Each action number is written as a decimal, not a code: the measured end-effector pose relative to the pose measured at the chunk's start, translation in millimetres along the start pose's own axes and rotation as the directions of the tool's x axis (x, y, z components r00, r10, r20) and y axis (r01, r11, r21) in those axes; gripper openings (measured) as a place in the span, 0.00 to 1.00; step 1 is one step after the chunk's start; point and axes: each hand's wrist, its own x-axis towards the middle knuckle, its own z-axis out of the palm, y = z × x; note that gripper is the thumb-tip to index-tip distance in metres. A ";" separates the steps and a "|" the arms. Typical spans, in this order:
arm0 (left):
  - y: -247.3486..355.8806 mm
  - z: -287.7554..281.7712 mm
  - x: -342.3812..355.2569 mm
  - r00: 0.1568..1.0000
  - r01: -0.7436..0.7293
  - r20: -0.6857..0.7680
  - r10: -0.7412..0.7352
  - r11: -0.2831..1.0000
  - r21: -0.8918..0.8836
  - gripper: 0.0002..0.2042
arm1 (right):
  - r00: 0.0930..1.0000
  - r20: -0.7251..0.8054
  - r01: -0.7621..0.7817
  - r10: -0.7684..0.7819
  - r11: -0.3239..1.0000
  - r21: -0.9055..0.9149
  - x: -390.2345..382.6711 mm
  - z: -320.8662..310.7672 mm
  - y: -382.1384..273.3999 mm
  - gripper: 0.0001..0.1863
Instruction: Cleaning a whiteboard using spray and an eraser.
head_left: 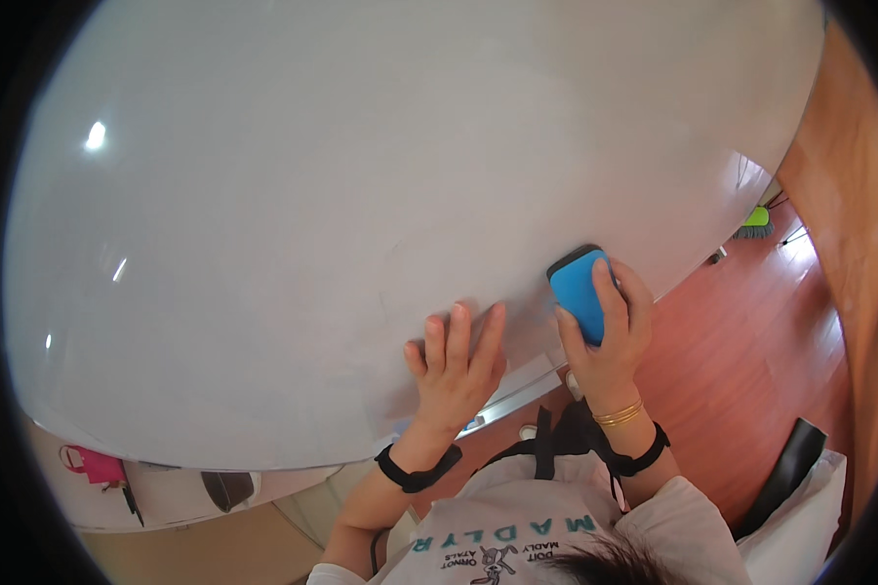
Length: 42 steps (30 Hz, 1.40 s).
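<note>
A large glossy whiteboard (263,244) fills most of the view. Against its lower right part rests a blue whiteboard eraser (579,292) with a dark pad along its top edge. My right hand (610,331) is wrapped round the eraser, thumb on one side and fingers on the other. To its left, my left hand (458,366) lies on the board with fingers stretched out and holds nothing. Faint grey smudges show on the surface near the left fingertips. Black bands sit on both wrists, and gold bangles on the right one.
Under the board's lower edge runs a narrow ledge (517,395). Reddish wooden floor (732,341) lies to the right, with a green-and-grey brush (754,224) beside the board. A pink item (93,465) and a dark pouch (226,490) lie on a white surface at lower left.
</note>
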 end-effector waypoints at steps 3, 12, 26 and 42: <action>1.3 -0.5 2.2 1.000 -0.015 0.018 0.015 1.000 0.000 0.23 | 0.989 0.133 0.059 -0.058 0.998 -0.001 -12.8 -3.2 -13.0 0.30; 3.9 0.8 1.8 1.000 0.014 0.000 -0.014 1.000 -0.012 0.23 | 0.986 0.108 0.129 -0.126 0.991 -0.022 -6.3 -4.9 -10.3 0.28; 4.5 5.5 0.4 0.999 0.042 -0.013 -0.043 0.996 -0.080 0.30 | 0.980 0.147 0.133 -0.132 0.991 0.002 -2.5 -6.0 -5.4 0.26; 1.4 4.9 -1.8 0.998 0.036 -0.040 -0.043 0.985 -0.170 0.20 | 0.970 0.165 0.174 -0.177 0.984 0.033 -1.7 -5.0 -4.8 0.27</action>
